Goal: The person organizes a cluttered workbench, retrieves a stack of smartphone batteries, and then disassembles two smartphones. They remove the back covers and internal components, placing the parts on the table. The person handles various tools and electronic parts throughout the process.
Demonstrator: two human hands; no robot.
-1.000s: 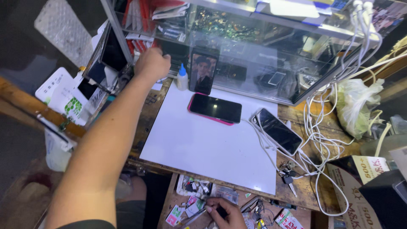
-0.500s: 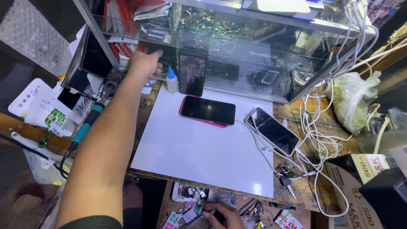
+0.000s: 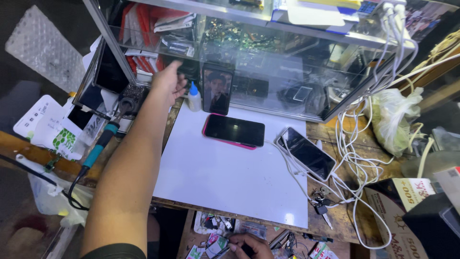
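Observation:
My left hand (image 3: 168,80) is stretched out to the foot of the glass cabinet (image 3: 268,62), its fingers curled against a dark object (image 3: 188,70) there. A small white bottle with a blue tip (image 3: 194,98) and an upright phone with a lit picture (image 3: 217,90) stand just to its right. At the bottom edge, my right hand (image 3: 248,245) is in an open drawer of small parts (image 3: 211,225), pinching a small dark item. A phone in a pink case (image 3: 234,130) lies on the white mat (image 3: 230,182).
A second phone (image 3: 306,153) lies at the mat's right edge, plugged into white cables (image 3: 352,158). Keys (image 3: 320,207) sit below it. A teal-handled soldering iron (image 3: 101,143) rests at the left. A plastic bag (image 3: 395,120) and boxes (image 3: 397,211) crowd the right.
The view has tilted and shifted slightly. My left hand stays at the cabinet's foot, a little nearer the bottle. My right hand remains in the drawer.

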